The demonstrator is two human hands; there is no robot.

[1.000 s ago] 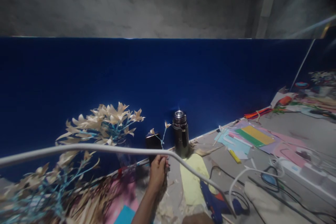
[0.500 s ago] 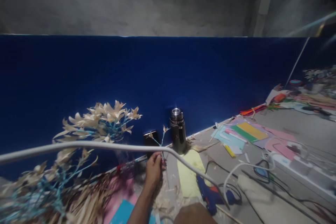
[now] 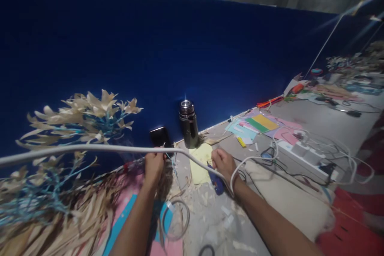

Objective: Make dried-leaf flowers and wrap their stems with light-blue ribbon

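My left hand is closed, pinching a thin artificial flower stem with light-blue wrapped twigs. It is beside a black phone that leans against the blue wall. My right hand has its fingers curled at a dark-blue glue gun, partly hidden by the hand and a cable. Under and beside the gun lies a yellow sheet. A dark metal flask stands upright behind, between both hands. Cream artificial flowers on blue stems stand left of my left hand.
A thick white cable crosses close in front of the view. To the right are a power strip with tangled cords, coloured papers and a yellow cutter. Dried leaves and a tape roll lie nearer.
My right hand has come into view and reached the glue gun. My left hand has tilted the flower stem, and the view has shifted down and right.
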